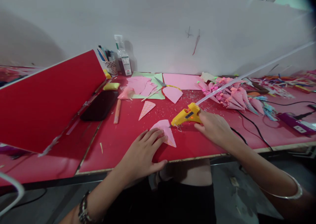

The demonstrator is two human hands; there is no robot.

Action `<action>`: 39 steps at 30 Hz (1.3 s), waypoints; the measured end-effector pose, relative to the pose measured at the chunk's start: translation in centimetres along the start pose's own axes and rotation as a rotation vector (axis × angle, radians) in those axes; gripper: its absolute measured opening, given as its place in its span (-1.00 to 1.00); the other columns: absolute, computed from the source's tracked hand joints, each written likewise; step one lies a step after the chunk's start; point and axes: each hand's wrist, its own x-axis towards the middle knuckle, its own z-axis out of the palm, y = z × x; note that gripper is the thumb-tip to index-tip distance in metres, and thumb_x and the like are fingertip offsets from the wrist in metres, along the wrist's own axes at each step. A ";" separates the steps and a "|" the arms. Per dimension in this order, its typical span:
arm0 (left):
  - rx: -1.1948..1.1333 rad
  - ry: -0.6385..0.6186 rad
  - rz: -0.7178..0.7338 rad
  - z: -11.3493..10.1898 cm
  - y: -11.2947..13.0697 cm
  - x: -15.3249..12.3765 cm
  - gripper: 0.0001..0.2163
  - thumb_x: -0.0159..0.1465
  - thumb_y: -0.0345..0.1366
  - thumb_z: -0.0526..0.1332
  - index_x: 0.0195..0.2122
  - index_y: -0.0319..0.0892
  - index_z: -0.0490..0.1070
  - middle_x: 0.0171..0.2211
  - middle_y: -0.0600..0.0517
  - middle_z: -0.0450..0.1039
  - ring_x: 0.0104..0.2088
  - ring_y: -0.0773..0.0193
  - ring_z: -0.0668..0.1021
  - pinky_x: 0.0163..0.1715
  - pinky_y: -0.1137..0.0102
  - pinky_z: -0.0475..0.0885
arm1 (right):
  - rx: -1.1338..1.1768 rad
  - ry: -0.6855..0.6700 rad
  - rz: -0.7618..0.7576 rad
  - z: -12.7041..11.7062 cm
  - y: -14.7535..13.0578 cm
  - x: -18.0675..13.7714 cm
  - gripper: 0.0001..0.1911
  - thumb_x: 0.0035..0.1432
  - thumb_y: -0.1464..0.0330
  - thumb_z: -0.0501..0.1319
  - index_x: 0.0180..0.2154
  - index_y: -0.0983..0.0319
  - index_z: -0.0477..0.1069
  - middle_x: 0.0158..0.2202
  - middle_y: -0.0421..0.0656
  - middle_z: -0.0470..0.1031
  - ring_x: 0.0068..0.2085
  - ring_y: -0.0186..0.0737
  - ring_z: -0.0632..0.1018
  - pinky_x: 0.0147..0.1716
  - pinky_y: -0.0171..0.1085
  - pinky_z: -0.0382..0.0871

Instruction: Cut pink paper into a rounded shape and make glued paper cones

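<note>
My right hand [216,128] is wrapped round the handle of a yellow hot glue gun [185,116], with a long clear glue stick [247,75] sticking out of its back. The nozzle tip meets the upper right edge of a pink paper piece [171,139], which looks folded at its lower part. My left hand [145,148] lies over the paper's left side, fingers stretched flat on it, thumb near the table edge. Just beyond is a small checked paper triangle [147,109]. A pink paper fan shape [172,94] rests against scissors [165,84].
Pink paper cones [234,94] are heaped at the right, near a purple power strip [297,123] and black cables. A red board [56,98] leans at the left beside a dark phone [100,105]. A bottle [124,61] and a pen cup [111,67] stand by the wall.
</note>
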 end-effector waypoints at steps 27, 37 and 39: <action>-0.014 -0.027 -0.018 -0.5 0.2 -0.1 -0.47 0.15 -0.03 0.06 0.11 -0.13 0.13 0.14 -0.05 0.15 0.09 0.03 0.20 0.06 0.12 0.15 | 0.116 0.171 0.154 0.7 1.3 0.3 -0.64 0.10 0.16 0.04 -0.17 0.29 0.27 -0.37 -0.03 0.49 -0.38 -0.04 0.51 -0.56 -0.28 0.20; -0.009 0.025 -0.005 -0.3 0.2 -0.3 -0.51 0.15 -0.06 0.07 0.06 -0.21 0.16 0.09 -0.09 0.22 0.12 0.12 0.20 0.16 0.12 -0.05 | 0.335 0.234 0.286 5.9 8.8 -0.5 -0.67 0.18 0.31 -0.10 -0.13 0.40 0.22 -0.24 0.12 0.43 -0.21 0.02 0.48 -0.30 -0.16 0.30; -0.010 0.016 -0.005 -0.3 0.1 -0.2 -0.52 0.15 -0.07 0.07 0.06 -0.19 0.16 0.09 -0.06 0.22 0.13 0.14 0.19 0.16 0.14 -0.04 | 0.381 0.230 0.287 7.0 9.4 -0.6 -0.68 0.18 0.31 -0.11 -0.14 0.38 0.22 -0.25 0.10 0.44 -0.21 -0.01 0.48 -0.28 -0.16 0.31</action>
